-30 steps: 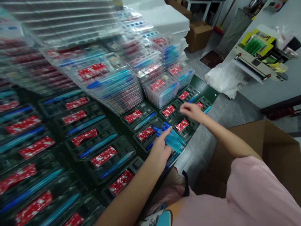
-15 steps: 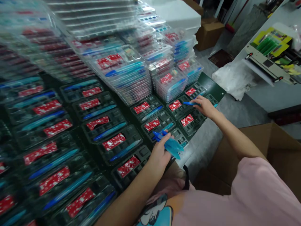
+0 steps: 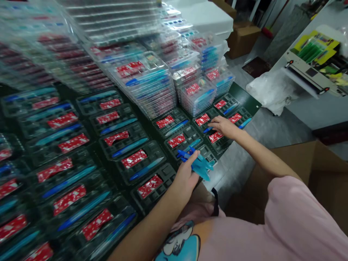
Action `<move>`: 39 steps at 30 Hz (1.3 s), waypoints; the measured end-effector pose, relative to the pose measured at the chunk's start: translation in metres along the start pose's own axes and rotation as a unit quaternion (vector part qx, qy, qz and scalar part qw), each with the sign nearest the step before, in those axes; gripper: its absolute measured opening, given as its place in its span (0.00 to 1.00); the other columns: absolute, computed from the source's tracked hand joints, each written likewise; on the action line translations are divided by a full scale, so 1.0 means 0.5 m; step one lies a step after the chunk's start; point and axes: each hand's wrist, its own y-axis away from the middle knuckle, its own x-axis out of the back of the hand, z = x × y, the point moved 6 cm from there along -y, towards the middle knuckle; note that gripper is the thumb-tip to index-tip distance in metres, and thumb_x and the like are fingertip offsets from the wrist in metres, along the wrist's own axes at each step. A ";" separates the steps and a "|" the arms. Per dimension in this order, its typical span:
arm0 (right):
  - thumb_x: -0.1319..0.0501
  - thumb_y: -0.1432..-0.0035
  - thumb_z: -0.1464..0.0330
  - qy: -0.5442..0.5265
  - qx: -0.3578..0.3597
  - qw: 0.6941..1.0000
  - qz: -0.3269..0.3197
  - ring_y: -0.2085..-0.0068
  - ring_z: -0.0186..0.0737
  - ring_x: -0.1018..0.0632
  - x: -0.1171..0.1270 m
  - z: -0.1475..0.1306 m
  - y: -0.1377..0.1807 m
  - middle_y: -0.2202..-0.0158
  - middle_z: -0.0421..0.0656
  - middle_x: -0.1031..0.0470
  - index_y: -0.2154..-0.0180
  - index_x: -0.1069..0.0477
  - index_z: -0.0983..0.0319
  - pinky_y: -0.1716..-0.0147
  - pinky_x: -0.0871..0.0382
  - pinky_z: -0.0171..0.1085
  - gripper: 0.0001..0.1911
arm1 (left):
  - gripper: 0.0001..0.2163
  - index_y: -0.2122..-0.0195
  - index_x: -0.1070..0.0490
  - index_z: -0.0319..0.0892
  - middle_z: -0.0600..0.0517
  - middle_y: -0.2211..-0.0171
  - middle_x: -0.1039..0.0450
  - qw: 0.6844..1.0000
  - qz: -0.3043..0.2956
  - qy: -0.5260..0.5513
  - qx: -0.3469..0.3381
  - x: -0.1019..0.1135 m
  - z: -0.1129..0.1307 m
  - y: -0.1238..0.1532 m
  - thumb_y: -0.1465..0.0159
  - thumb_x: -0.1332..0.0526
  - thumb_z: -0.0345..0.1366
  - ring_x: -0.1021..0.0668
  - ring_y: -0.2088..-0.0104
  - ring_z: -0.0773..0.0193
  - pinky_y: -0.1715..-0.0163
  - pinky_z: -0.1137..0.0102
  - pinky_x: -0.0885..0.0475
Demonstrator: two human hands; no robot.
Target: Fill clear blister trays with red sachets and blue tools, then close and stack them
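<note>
Dark moulded plastic trays, each with a red patterned card and a slot for one pen, lie in rows across the desk from the far left to its right-hand corner. Most slots on the left and in the middle carry a blue or teal pen.

Clear plastic blister packs, filled and stacked in tall piles, stand behind the open trays, mid-desk.

Left hand: closed round a bundle of blue and teal plastic pens, held just above the near edge of the desk, tips fanning to the right.

Right hand: fingers curled low over a tray near the right corner, pinching a single blue pen that lies at or in that tray's slot; whether it is fully seated cannot be told.

Nearest tray with red card but empty slot: just left of the left hand, no pen in it.

Brown cardboard box, open, stands on the floor at the right, beside the pink sleeve.

Step in hand, by judgement: feeding pens one at a time from the bundle into the tray slots, right-corner trays being filled now. The next move calls for pressing this pen flat into its groove, then drawing one more pen from the left hand's bundle without loosening the rest, and aligning it with an unfilled slot.
</note>
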 end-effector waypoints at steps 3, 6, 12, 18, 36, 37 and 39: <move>0.41 0.36 0.62 -0.244 -0.054 0.968 0.035 0.63 0.38 0.26 -0.035 -0.099 0.051 0.64 0.44 0.25 0.58 0.28 0.64 0.60 0.32 0.37 0.12 | 0.09 0.67 0.25 0.40 0.54 0.70 0.22 0.999 -0.044 -0.016 -0.016 -0.006 -0.007 0.006 0.48 0.29 0.29 0.20 0.71 0.67 0.65 0.72 0.25; 0.34 0.43 0.57 -0.430 -0.125 0.894 -0.001 0.69 0.33 0.27 -0.105 -0.193 0.117 0.69 0.37 0.28 0.58 0.32 0.62 0.68 0.32 0.32 0.18 | 0.09 0.67 0.25 0.39 0.53 0.70 0.22 0.998 -0.045 -0.039 -0.017 0.003 -0.024 0.021 0.49 0.28 0.30 0.21 0.71 0.66 0.66 0.72 0.26; 0.40 0.37 0.60 -0.373 -0.164 0.913 0.027 0.66 0.35 0.25 -0.079 -0.159 0.223 0.65 0.42 0.25 0.54 0.30 0.63 0.65 0.32 0.34 0.15 | 0.13 0.64 0.26 0.42 0.56 0.74 0.26 0.995 -0.014 -0.097 0.023 0.046 -0.075 0.059 0.51 0.32 0.27 0.26 0.76 0.68 0.71 0.72 0.29; 0.47 0.32 0.66 0.046 -0.122 0.990 0.059 0.57 0.44 0.28 0.026 -0.004 0.257 0.57 0.50 0.25 0.52 0.25 0.61 0.58 0.37 0.41 0.14 | 0.18 0.56 0.29 0.40 0.55 0.78 0.29 0.990 0.009 -0.121 0.073 0.065 -0.135 0.095 0.49 0.37 0.24 0.26 0.78 0.66 0.75 0.72 0.29; 0.45 0.33 0.65 -0.164 -0.046 0.974 0.152 0.57 0.43 0.25 -0.042 -0.075 0.241 0.58 0.48 0.24 0.52 0.25 0.59 0.55 0.30 0.44 0.14 | 0.14 0.61 0.28 0.39 0.52 0.74 0.27 0.997 -0.042 -0.053 0.046 0.053 -0.146 0.119 0.49 0.33 0.24 0.24 0.74 0.66 0.69 0.72 0.29; 0.44 0.33 0.64 -0.223 -0.049 0.966 0.122 0.57 0.42 0.24 -0.052 -0.103 0.233 0.60 0.47 0.24 0.52 0.25 0.58 0.56 0.29 0.44 0.13 | 0.15 0.61 0.28 0.39 0.51 0.74 0.27 0.995 -0.059 -0.065 0.051 0.059 -0.140 0.126 0.50 0.32 0.25 0.24 0.74 0.66 0.69 0.72 0.29; 0.43 0.34 0.61 -0.332 -0.043 0.942 0.029 0.57 0.42 0.23 -0.079 -0.168 0.219 0.59 0.46 0.23 0.51 0.25 0.58 0.56 0.29 0.43 0.15 | 0.16 0.61 0.27 0.39 0.50 0.74 0.27 0.986 -0.099 -0.110 0.077 0.076 -0.134 0.149 0.51 0.30 0.27 0.25 0.75 0.65 0.71 0.71 0.30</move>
